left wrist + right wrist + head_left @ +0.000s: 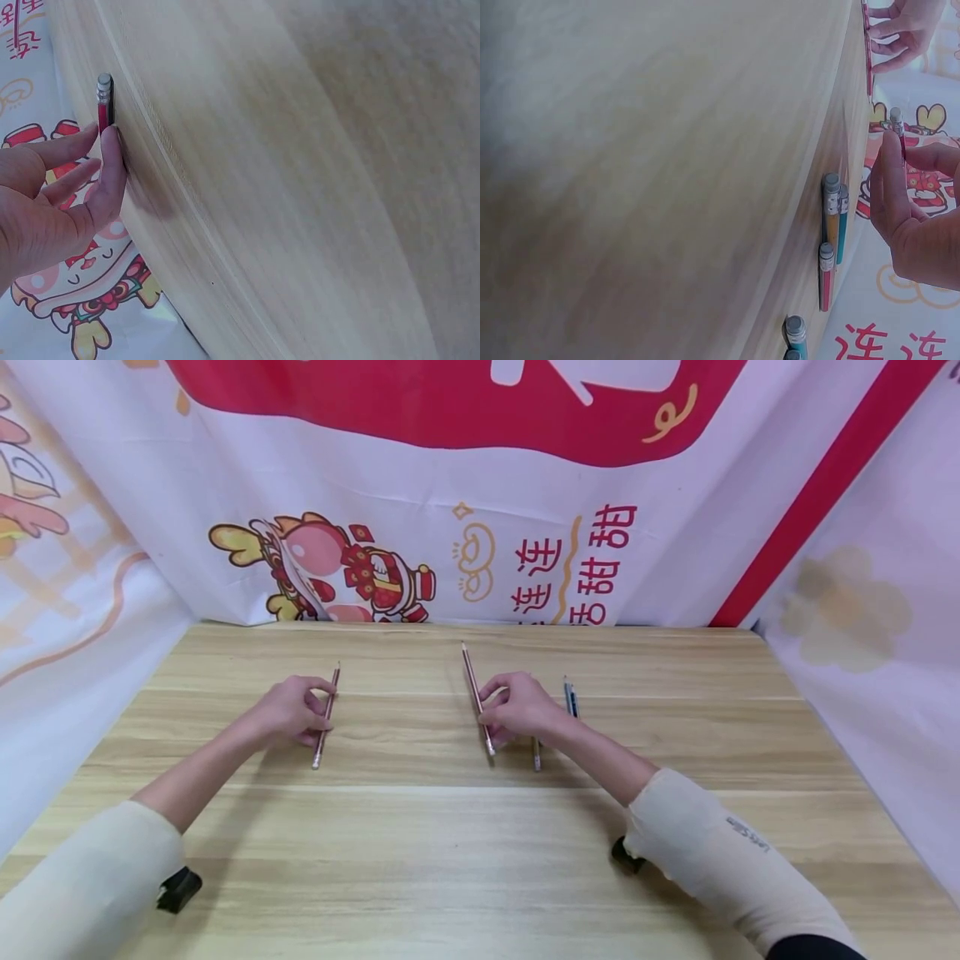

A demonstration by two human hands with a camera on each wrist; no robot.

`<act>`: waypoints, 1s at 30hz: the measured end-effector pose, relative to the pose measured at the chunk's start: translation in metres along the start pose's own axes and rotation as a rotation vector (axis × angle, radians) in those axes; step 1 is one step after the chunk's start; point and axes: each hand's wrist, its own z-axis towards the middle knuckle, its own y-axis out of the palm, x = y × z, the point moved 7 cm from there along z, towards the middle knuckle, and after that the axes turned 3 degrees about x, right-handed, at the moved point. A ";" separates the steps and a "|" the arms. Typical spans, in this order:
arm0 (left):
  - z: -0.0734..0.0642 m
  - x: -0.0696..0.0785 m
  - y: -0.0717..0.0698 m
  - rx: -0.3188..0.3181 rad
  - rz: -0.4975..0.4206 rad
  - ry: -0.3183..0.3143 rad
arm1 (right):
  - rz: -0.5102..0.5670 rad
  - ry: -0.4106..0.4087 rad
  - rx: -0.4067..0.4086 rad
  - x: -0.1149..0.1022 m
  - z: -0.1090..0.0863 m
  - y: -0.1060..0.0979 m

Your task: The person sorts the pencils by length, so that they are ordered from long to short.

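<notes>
At the left of the table, my left hand [294,710] grips a dark red pencil [335,678] between thumb and fingers. The pencil's sharpened tip points toward the back wall and its eraser toward me. In the left wrist view its eraser end [104,84] sticks out past my fingertips. Near the middle, my right hand [523,706] pinches another dark red pencil [470,672], slightly slanted, its tip also at the far end. The right wrist view has that pencil's eraser [896,115] just above my fingertips.
Beside and partly beneath my right hand lie several more pencils: a yellow one [832,214], a teal one [842,240], a red one [826,281] and blue ones [567,693] farther right. A printed cloth [420,485] hangs behind the wooden table [450,852].
</notes>
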 end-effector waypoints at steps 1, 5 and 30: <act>0.001 0.000 -0.001 0.002 0.001 0.001 | 0.004 0.000 -0.002 0.000 0.000 0.000; 0.002 -0.002 -0.003 0.003 -0.013 0.006 | 0.007 -0.003 -0.005 -0.002 0.000 0.002; 0.008 -0.011 -0.006 -0.010 -0.153 -0.024 | 0.018 0.030 -0.014 -0.003 0.009 0.014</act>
